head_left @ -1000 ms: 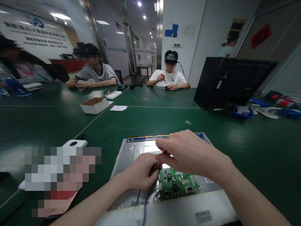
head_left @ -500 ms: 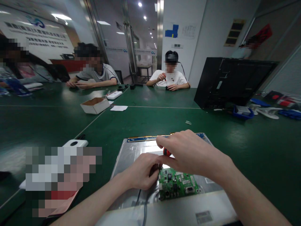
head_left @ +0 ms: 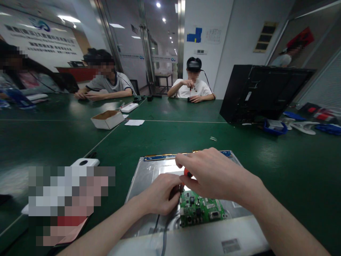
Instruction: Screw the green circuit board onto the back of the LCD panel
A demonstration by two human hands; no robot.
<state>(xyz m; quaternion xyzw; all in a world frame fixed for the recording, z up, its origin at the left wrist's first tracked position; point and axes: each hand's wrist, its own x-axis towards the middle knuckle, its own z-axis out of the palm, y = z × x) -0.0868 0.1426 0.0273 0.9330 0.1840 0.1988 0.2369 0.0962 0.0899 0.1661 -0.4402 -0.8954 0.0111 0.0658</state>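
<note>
Fingers of my right hand (head_left: 210, 172) are closed round the red-and-black handle of a screwdriver (head_left: 188, 172), above the upper left corner of a green circuit board (head_left: 202, 209). Its tip is hidden behind my fingers. Just to the left, my left hand (head_left: 163, 193) has its fingers pinched together at that same corner; what they hold, if anything, does not show. The board lies on the silver metal back of a flat display panel (head_left: 138, 181), which has a narrow blue circuit strip (head_left: 160, 157) along its far edge. A grey cable (head_left: 164, 236) runs down beside the board.
On the green table (head_left: 165, 137) stand a white open box (head_left: 108, 120) and a black monitor (head_left: 262, 94). A white device (head_left: 86, 162) and a blurred pink item (head_left: 77, 231) lie left. A blue tray (head_left: 275, 128) sits right. Across the table, a person (head_left: 191, 87) holds a screwdriver.
My right hand and the screwdriver handle have shifted very slightly left. My left hand and the board stay put. The person across has moved their screwdriver hand a little to the right.
</note>
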